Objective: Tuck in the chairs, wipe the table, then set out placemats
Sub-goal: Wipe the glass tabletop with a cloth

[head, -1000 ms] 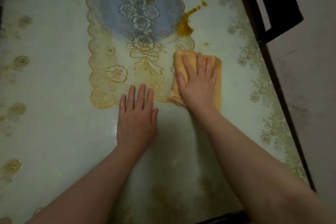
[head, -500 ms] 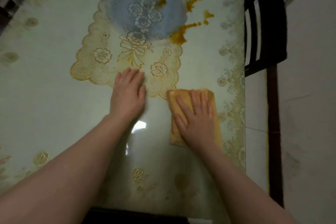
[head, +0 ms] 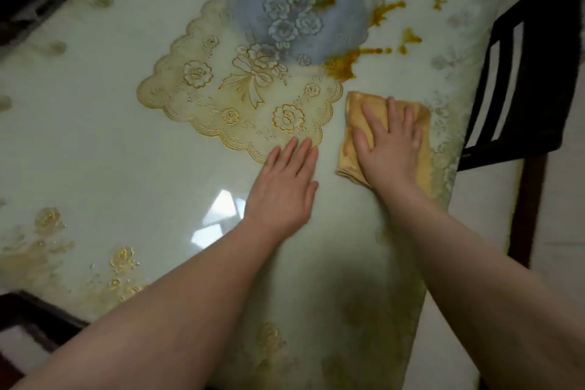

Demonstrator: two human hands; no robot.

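**Wiping Under Way, Stains Waiting Ahead**

The bench (head: 110,149) is filling the view, its glossy pale cover running away from the person, and a dark chair (head: 531,73) is sitting close against its right edge — tucked in, by the look of it. On the cover a lacy gold-trimmed mat (head: 240,98) is lying at a slant, and beyond it orange-brown spills (head: 345,65) are trailing off toward the far right, not yet cleaned.

Next, the folded yellow cloth (head: 354,136) — it is lying flat near the right edge, just beside the mat's near corner, its long axis running away from the person toward those spills. The right hand (head: 391,149) is pressing down on it, palm flat and fingers spread, gripping nothing; likely that is spreading the pressure for a push forward. The left hand (head: 283,187) is resting open and empty on the cover, fingertips just reaching the mat's scalloped edge — bracing the body, I'd judge, or pinning the mat while the cloth is working beside it.
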